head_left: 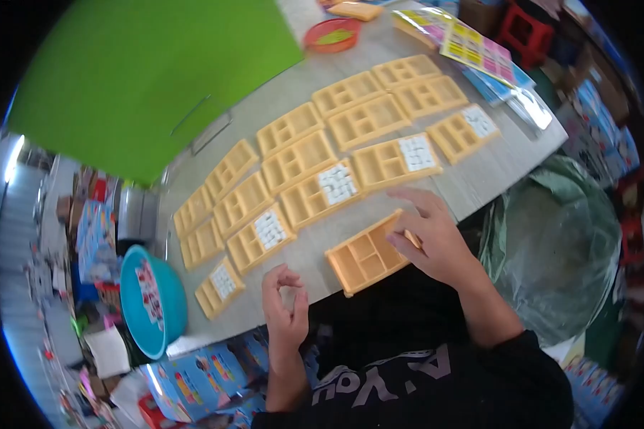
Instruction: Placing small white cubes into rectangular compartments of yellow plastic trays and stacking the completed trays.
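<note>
A pale orange compartment tray (365,266) lies tilted at the table's near edge, its front corner jutting past the edge. My right hand (436,239) is over its right end, thumb inside the wall and index finger stretched out beyond the far corner; the other fingers are hidden. To the left of this tray, my left hand (286,304) hovers by the edge, fingers loosely curled, a gap to the thumb and nothing between them. Rows of similar trays (298,159) cover the table; several in the nearest row have white pieces (336,183) filling one compartment.
A red bowl (332,36) stands at the back, with colourful printed sheets (478,53) at the far right corner. The blue-green tub (152,300) is left of the table; a large green plastic bag (551,250) is right. A green panel (150,79) rises behind.
</note>
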`<action>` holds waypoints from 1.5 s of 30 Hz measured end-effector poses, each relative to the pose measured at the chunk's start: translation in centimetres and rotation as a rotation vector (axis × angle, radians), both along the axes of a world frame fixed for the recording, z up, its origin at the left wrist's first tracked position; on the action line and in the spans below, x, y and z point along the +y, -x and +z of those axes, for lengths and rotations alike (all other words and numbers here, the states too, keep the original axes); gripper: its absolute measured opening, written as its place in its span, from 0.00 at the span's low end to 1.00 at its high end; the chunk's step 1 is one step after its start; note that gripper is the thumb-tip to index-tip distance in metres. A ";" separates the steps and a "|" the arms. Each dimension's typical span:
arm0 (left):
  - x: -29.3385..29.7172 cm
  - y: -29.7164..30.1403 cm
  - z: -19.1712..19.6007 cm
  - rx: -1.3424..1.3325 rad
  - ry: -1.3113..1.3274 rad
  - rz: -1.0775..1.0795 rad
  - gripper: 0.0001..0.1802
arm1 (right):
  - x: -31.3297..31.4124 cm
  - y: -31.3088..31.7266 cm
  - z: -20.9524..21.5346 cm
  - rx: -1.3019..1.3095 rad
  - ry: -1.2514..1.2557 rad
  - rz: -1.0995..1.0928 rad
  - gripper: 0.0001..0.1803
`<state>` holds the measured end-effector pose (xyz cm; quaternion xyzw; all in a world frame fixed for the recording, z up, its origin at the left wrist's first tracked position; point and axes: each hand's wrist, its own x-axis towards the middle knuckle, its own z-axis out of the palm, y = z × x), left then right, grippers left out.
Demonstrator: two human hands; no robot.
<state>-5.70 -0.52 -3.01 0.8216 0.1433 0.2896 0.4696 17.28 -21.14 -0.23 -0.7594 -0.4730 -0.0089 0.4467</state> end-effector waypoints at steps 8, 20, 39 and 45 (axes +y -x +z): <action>-1.7 -2.0 0.7 0.202 -0.122 -0.002 0.23 | 0.1 0.3 -3.2 -0.100 -0.050 -0.113 0.08; 1.1 -3.1 4.5 0.021 -0.681 0.099 0.17 | 2.0 1.0 -2.5 -0.064 -0.083 -0.297 0.08; 3.2 -14.9 7.3 -0.286 0.553 -0.813 0.12 | 1.7 0.2 0.4 1.291 -1.097 0.811 0.48; 5.8 -13.9 4.4 -0.238 0.542 -0.757 0.12 | 3.7 0.6 -1.3 1.219 -0.865 0.668 0.50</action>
